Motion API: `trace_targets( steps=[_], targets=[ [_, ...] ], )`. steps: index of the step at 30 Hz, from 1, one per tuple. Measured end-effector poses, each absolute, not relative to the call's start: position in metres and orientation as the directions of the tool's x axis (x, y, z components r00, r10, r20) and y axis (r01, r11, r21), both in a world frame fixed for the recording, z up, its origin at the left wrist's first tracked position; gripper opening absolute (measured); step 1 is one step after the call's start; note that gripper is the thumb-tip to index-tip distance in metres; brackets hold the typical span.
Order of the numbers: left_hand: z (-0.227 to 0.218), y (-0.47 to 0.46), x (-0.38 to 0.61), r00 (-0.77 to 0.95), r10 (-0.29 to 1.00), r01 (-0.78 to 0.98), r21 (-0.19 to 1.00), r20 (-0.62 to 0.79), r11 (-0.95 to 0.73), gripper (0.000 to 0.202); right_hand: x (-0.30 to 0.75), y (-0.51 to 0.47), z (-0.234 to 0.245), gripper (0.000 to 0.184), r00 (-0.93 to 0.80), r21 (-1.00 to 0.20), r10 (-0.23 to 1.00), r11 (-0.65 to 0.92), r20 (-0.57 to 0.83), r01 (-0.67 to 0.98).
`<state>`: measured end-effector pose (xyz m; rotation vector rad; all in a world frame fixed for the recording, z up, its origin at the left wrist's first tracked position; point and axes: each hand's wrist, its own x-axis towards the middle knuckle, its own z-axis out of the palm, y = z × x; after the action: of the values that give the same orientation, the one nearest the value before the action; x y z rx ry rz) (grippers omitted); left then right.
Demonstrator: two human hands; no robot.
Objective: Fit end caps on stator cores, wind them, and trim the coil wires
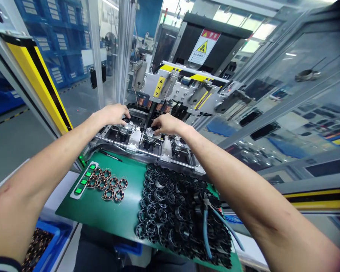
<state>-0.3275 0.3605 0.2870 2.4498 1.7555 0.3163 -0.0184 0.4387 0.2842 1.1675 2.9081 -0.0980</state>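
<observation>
Both my arms reach forward into a winding machine. My left hand curls its fingers over a round part on the left metal fixture. My right hand pinches a round part on the middle fixture. A third fixture stands free to the right. What the fingertips grip is mostly hidden. On the green mat lie several copper-wound stator rings at the left and a big heap of bare black stator cores at the right.
Blue-handled pliers lie on the black heap. A strip of lit green buttons edges the mat's left side. A blue bin of wound parts sits at lower left. Yellow light-curtain posts and clear guard panels flank the machine opening.
</observation>
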Motion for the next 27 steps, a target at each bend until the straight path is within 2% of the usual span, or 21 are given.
trace_targets(
  steps=[3, 6, 9, 15, 23, 27],
  targets=[
    [0.255, 0.322, -0.315, 0.261, 0.947, 0.936, 0.191, 0.187, -0.296, 0.070, -0.012, 0.404, 0.257, 0.042, -0.691, -0.080, 0.722, 0.692, 0.043, 0.718],
    [0.224, 0.296, -0.306, 0.211, 0.948, 0.941, 0.214, 0.238, -0.263, 0.072, -0.007, 0.369, 0.228, 0.069, -0.670, -0.114, 0.739, 0.674, 0.074, 0.730],
    [0.211, 0.290, -0.305, 0.165, 0.939, 0.943, 0.231, 0.301, -0.239, 0.075, -0.007, 0.358, 0.219, 0.080, -0.651, -0.139, 0.757, 0.651, 0.051, 0.746],
    [0.212, 0.296, -0.309, 0.132, 0.935, 0.954, 0.214, 0.329, -0.210, 0.064, -0.010, 0.359, 0.224, 0.080, -0.612, -0.166, 0.786, 0.618, 0.091, 0.769],
    [0.216, 0.296, -0.310, 0.144, 0.935, 0.962, 0.175, 0.324, -0.209, 0.068, -0.003, 0.357, 0.230, 0.069, -0.602, -0.195, 0.785, 0.619, 0.144, 0.761],
    [0.217, 0.302, -0.314, 0.152, 0.935, 0.961, 0.175, 0.320, -0.216, 0.070, 0.042, 0.360, 0.247, 0.059, -0.513, -0.181, 0.831, 0.550, 0.216, 0.815]
  ],
)
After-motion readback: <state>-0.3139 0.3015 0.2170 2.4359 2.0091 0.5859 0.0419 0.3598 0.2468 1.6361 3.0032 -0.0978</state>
